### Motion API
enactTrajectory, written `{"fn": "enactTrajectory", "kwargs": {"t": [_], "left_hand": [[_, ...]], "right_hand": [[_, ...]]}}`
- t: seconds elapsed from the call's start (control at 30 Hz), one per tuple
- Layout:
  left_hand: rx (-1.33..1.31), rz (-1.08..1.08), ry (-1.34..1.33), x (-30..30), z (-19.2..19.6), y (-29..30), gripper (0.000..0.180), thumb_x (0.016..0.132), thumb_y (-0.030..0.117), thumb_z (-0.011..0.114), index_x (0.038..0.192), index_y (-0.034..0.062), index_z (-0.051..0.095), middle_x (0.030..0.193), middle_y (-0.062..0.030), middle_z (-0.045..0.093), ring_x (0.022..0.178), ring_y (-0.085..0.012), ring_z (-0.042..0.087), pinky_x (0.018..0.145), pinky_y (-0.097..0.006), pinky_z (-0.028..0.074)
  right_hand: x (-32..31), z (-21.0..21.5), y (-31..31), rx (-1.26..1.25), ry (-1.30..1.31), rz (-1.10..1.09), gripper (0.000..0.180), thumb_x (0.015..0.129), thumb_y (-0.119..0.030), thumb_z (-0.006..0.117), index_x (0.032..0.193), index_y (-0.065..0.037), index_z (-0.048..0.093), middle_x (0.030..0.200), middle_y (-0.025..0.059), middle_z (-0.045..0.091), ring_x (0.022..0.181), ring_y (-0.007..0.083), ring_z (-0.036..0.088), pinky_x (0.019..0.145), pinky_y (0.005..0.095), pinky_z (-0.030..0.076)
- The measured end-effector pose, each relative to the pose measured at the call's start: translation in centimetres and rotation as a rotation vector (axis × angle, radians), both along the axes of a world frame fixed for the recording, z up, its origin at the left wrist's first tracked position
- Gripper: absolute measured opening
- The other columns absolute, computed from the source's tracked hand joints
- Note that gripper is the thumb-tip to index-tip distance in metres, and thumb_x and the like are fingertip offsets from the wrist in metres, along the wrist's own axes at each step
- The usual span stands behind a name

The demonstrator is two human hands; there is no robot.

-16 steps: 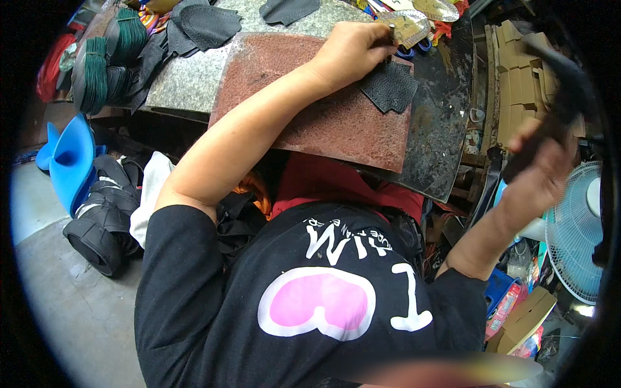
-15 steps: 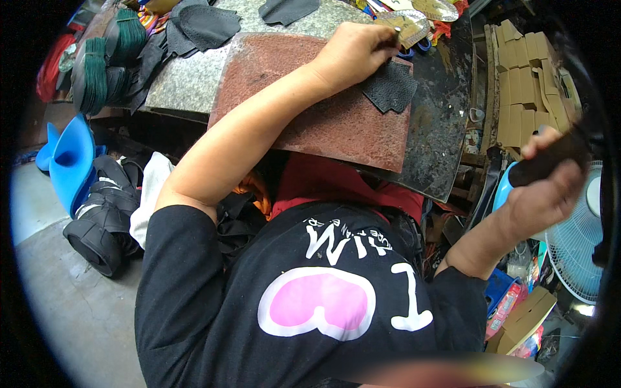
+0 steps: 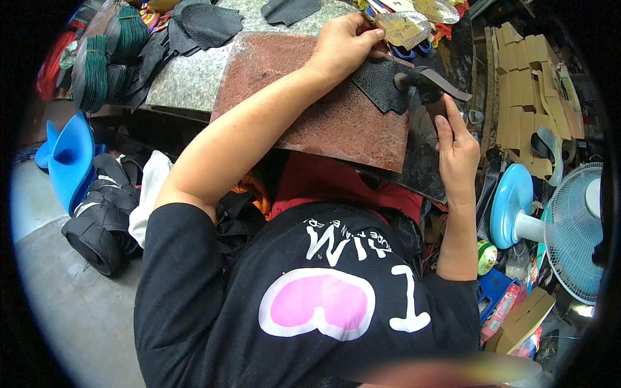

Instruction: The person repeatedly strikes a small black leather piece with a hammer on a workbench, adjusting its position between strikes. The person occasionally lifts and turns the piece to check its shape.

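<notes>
My right hand (image 3: pixel 458 155) grips the dark handle of a hammer (image 3: pixel 428 83). Its round face meets the right edge of a black textured leather piece (image 3: pixel 377 87), and its long flat peen points right. That leather lies on a worn reddish-brown board (image 3: pixel 291 110). At the leather's upper edge, my left hand (image 3: pixel 343 48) has thumb and fingers pinched together. What the pinch holds is hidden by the fingers. Just right of that hand lies a shiny sole-shaped piece (image 3: pixel 406 30).
More black leather pieces (image 3: pixel 204 26) lie on the speckled stone top (image 3: pixel 184 81). Green cord bundles (image 3: pixel 96 74) stand at left, above a blue plastic chair (image 3: pixel 72 158). A fan (image 3: pixel 576 233) and stacked cardboard boxes (image 3: pixel 521 84) occupy the right side.
My right hand has swung the hammer from raised at far right, leftward and down onto the leather. My left hand has shifted slightly left and away from me, still pinched.
</notes>
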State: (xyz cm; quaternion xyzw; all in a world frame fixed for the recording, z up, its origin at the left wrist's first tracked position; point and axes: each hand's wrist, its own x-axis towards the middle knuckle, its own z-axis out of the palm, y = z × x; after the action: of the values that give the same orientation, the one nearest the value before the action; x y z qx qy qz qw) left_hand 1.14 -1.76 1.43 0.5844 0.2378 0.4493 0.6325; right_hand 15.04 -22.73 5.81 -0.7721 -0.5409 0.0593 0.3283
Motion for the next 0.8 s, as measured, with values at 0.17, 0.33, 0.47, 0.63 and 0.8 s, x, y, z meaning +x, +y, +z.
{"fn": "enactTrajectory", "kwargs": {"t": [0.17,0.33,0.47,0.63,0.8], "left_hand": [[0.201,-0.037,0.196,0.0,-0.4,0.2,0.018,0.089,0.010,0.065,0.096,-0.0071,0.065,0.080,-0.0118,0.071,0.072,-0.0148,0.070,0.066,-0.026,0.058],[0.299,-0.087,0.286,-0.5,0.3,-0.2,0.019,0.091,0.009,0.064,0.103,-0.0057,0.064,0.089,-0.0094,0.070,0.083,-0.0135,0.069,0.073,-0.026,0.057],[0.606,-0.054,0.437,-0.7,1.4,-0.2,0.022,0.089,0.014,0.067,0.104,-0.0015,0.065,0.085,-0.0138,0.070,0.077,-0.0211,0.070,0.070,-0.030,0.056],[1.036,0.075,0.450,0.3,2.1,-1.3,0.016,0.083,0.013,0.065,0.096,0.0041,0.067,0.086,-0.0158,0.068,0.082,-0.0346,0.067,0.072,-0.042,0.055],[1.008,0.119,0.404,0.3,1.3,-1.4,0.017,0.083,0.014,0.065,0.096,0.0048,0.067,0.085,-0.0171,0.067,0.082,-0.0353,0.066,0.072,-0.043,0.054]], "right_hand": [[1.0,-1.5,-0.5,-0.003,0.008,0.039,0.035,0.095,-0.024,0.060,0.126,-0.009,0.061,0.106,0.0195,0.068,0.089,0.0290,0.069,0.074,0.0349,0.052],[1.5,0.1,-0.7,0.071,0.305,-0.002,0.037,0.096,-0.022,0.059,0.132,-0.012,0.058,0.084,0.0104,0.068,0.066,0.0157,0.060,0.062,0.0286,0.049],[-0.7,8.6,-0.1,0.521,0.272,-0.015,0.038,0.099,-0.036,0.052,0.116,-0.002,0.060,0.076,0.0060,0.059,0.058,0.0124,0.052,0.055,0.0233,0.044],[-1.0,9.3,1.1,0.720,0.363,0.297,0.046,0.101,-0.039,0.043,0.090,0.003,0.059,0.069,0.0100,0.057,0.058,0.0162,0.052,0.056,0.0312,0.047],[1.0,0.7,-0.5,0.146,0.184,-0.005,0.032,0.097,-0.019,0.059,0.125,-0.005,0.061,0.099,0.0133,0.071,0.085,0.0179,0.067,0.073,0.0294,0.051]]}}
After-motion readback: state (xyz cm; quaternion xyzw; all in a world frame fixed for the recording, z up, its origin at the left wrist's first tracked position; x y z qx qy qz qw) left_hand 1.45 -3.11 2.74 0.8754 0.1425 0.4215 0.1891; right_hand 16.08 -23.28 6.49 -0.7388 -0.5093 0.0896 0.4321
